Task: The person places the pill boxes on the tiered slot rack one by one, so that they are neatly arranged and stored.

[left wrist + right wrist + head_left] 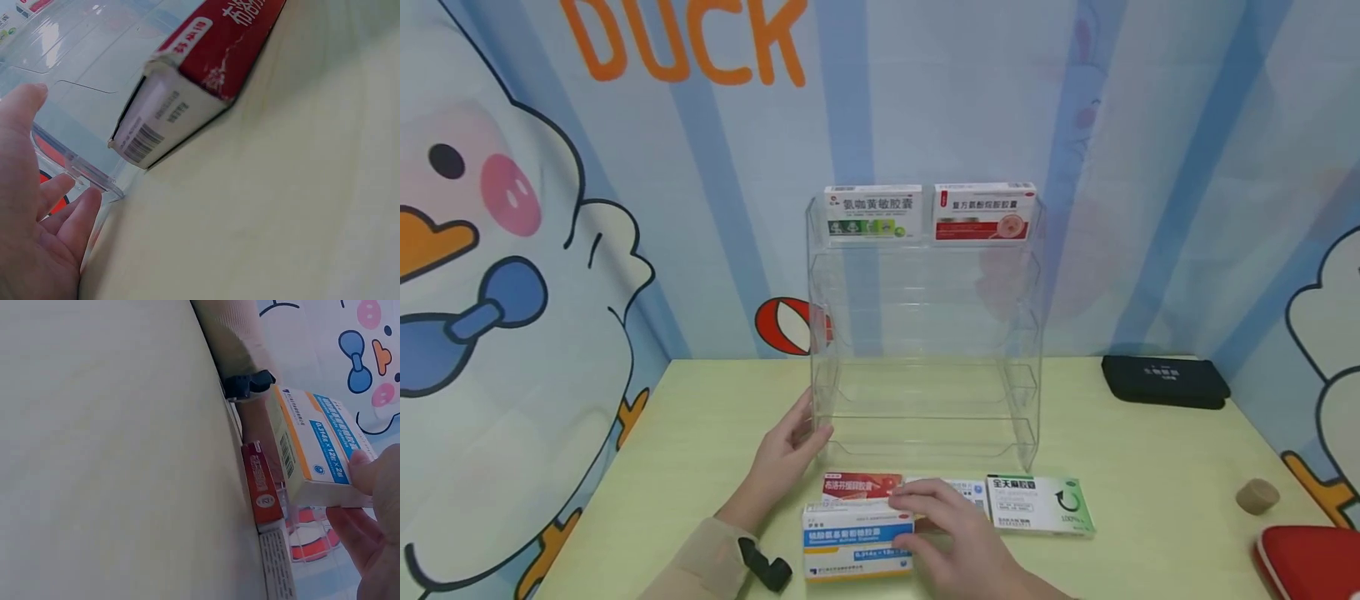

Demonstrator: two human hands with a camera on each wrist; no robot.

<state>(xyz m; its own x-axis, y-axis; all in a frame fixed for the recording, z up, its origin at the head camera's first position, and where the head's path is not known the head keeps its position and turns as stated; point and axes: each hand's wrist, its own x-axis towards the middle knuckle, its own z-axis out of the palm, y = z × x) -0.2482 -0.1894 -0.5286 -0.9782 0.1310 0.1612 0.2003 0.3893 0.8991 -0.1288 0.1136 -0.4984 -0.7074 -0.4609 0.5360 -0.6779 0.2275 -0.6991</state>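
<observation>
A white medicine box with blue and orange bands (858,542) is pinched at its right end between the thumb and fingers of my right hand (958,542); the right wrist view shows the box (325,440) raised off the table. My left hand (782,458) lies at the lower left side of a clear tiered rack (925,433), fingers spread loosely along it; contact is hard to make out. Behind the held box lie a red medicine box (861,485), a partly hidden white-and-blue one (976,492) and a white-and-green one (1037,504).
On the rack's top tier stand a white-and-green box (873,214) and a white-and-red box (985,212). To the right are a black pouch (1165,382), a small brown cylinder (1257,497) and a red case (1311,562). A printed cloth (940,100) hangs behind the table (1150,467).
</observation>
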